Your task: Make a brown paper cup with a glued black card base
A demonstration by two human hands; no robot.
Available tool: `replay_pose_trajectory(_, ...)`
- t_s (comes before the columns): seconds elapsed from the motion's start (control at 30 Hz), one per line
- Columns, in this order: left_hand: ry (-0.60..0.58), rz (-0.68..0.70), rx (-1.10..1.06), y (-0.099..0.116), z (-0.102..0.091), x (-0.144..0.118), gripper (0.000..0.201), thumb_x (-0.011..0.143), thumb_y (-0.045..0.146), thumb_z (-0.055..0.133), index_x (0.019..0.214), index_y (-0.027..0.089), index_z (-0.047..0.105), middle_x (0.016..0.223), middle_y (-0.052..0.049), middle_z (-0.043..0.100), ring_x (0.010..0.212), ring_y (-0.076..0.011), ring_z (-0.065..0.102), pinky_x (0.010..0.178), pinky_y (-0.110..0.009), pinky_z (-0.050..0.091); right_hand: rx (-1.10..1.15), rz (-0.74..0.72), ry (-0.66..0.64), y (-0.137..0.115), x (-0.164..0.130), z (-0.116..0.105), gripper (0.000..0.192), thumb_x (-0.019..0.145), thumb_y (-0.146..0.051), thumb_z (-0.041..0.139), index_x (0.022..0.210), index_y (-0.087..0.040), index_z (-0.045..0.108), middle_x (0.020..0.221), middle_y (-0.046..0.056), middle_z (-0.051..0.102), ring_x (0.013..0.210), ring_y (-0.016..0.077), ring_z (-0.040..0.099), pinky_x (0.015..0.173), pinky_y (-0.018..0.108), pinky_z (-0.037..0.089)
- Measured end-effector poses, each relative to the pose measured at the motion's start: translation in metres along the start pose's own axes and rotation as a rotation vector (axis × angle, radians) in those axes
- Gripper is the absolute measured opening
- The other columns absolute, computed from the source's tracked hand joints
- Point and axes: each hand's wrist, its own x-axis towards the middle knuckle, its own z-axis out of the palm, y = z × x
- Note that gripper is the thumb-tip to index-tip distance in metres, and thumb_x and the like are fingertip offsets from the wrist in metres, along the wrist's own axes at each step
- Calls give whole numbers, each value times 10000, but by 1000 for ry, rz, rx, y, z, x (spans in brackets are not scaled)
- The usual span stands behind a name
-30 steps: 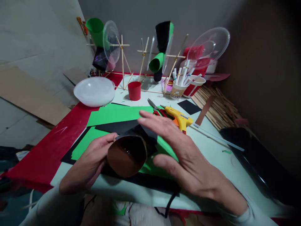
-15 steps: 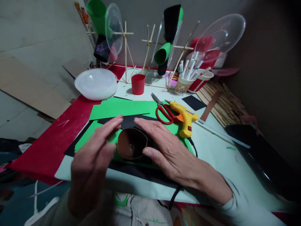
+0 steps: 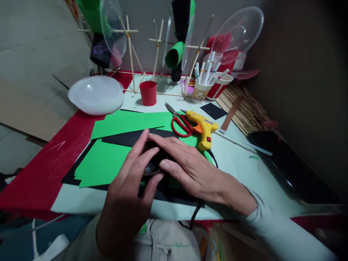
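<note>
While both hands are curved round the rim of the dark cup (image 3: 152, 169), it's over the paper stack at the near table edge, mouth up. Left hand (image 3: 130, 188): half curled, thumb at the near rim, middle finger reaching across the mouth. Right hand (image 3: 194, 174): straighter, index along the far right rim, thumb bent in beside the opening. Index tips meet at the far side. Cup is held between the two; can't tell how hard (its base and most of its wall are hidden).

Around it: green sheets (image 3: 100, 163) and black sheets (image 3: 119, 139) overlapping, mostly left and behind. Just beyond the right hand, red-handled scissors (image 3: 176, 114), blades pointing away and left, next to a yellow glue gun (image 3: 204, 125) on its side, with a translucent glue stick (image 3: 244, 142) out the back.

Farther back: red cup (image 3: 148, 94), upright; paper cup (image 3: 200, 93) full of white tubes (image 3: 208, 70); bundle of thin sticks (image 3: 244, 112) on the right; pale bowl (image 3: 95, 96) on the left. Behind those, stick frames (image 3: 130, 59) carry green and black cups plus clear discs.
</note>
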Motion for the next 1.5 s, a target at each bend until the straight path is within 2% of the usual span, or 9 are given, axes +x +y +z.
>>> replay_pose_trajectory(0.17,-29,54,91,-5,-4,4,302,816,170,766,1099,276,753,1617,10,450,1534,-320,326,1285,-389,185,88,6,35,3,1,-2,511,1094,-363,345,1544,-129,411,1473,89,607,1304,222,585,1138,420,460)
replay_pose_trajectory(0.3,-100,123,281,-8,-12,8,146,844,232,756,969,289,708,1622,18,416,1520,-305,343,1284,-408,176,194,150,200,7,2,-7,483,1077,-392,387,1508,-189,464,1370,57,691,1260,230,637,1082,420,500)
replay_pose_trajectory(0.43,-155,217,414,-7,-17,12,104,885,242,720,924,285,633,1507,-33,498,1425,-285,455,1217,-406,289,235,247,402,10,2,-11,427,1056,-400,442,1414,-196,553,1225,38,759,1145,236,697,1014,416,514)
replay_pose_trajectory(0.53,-138,275,413,-9,-17,15,121,861,236,742,896,276,633,1359,-54,595,1324,-291,530,1123,-371,387,220,237,429,12,1,-11,375,1049,-366,473,1364,-193,580,1173,44,774,1118,238,702,997,410,506)
replay_pose_trajectory(0.73,-167,658,745,-15,-17,20,168,884,135,684,956,212,553,1301,-127,601,1247,-259,582,1000,-333,465,154,212,424,13,2,-11,339,1059,-301,478,1347,-158,586,1168,55,772,1078,234,693,943,369,493)
replay_pose_trajectory(0.97,-118,559,790,-10,-34,28,153,927,312,665,914,206,556,1022,-63,581,1000,-240,608,859,-338,455,129,270,435,11,3,-15,358,1072,-335,484,1368,-151,563,1213,67,738,1076,227,675,933,362,466)
replay_pose_trajectory(1.1,-167,597,825,-15,-46,34,209,939,377,653,892,217,527,930,-22,549,858,-202,585,764,-314,443,150,286,457,11,4,-15,331,1072,-346,490,1347,-179,568,1182,58,746,1080,221,679,954,371,462)
replay_pose_trajectory(1.27,-168,670,803,-22,-43,30,163,935,268,672,956,193,529,1049,-86,575,1007,-253,590,869,-352,447,149,294,442,13,5,-14,347,1075,-326,486,1356,-138,566,1213,93,733,1109,239,674,973,387,459)
replay_pose_trajectory(1.5,-195,702,815,-21,-44,32,195,923,259,692,911,193,509,948,-49,545,881,-207,564,789,-308,446,158,308,445,14,4,-14,347,1077,-328,477,1363,-154,570,1259,91,719,1145,240,665,985,373,454)
